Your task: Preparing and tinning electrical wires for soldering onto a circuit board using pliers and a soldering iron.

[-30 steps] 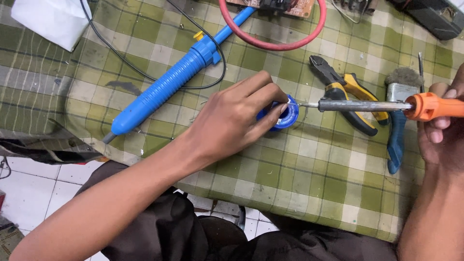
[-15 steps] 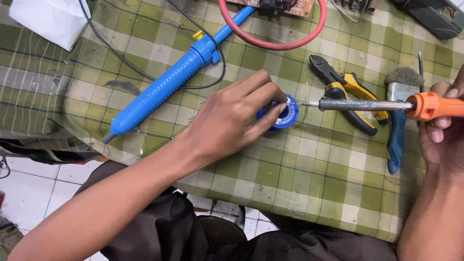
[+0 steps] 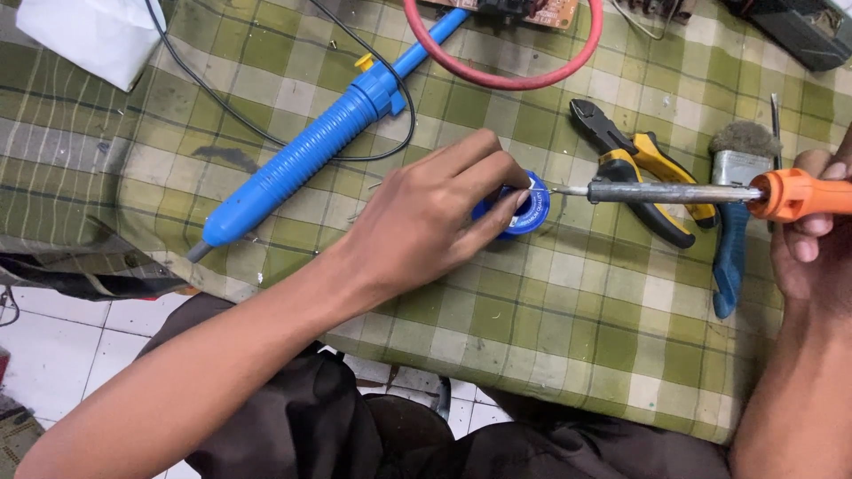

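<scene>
From the head view, your left hand (image 3: 426, 222) pinches the blue solder spool (image 3: 524, 213) on the cloth (image 3: 532, 310); your right hand (image 3: 812, 257) is clamped round the iron (image 3: 674, 192). Keep the tip steady at the spool's rim, fingers clear of hot metal.

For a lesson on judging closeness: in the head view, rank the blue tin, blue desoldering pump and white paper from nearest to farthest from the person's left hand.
1. Blue tin: under the left hand's fingertips.
2. Blue desoldering pump: lying diagonally, up-left of the hand.
3. White paper: top-left corner of the table.
</scene>
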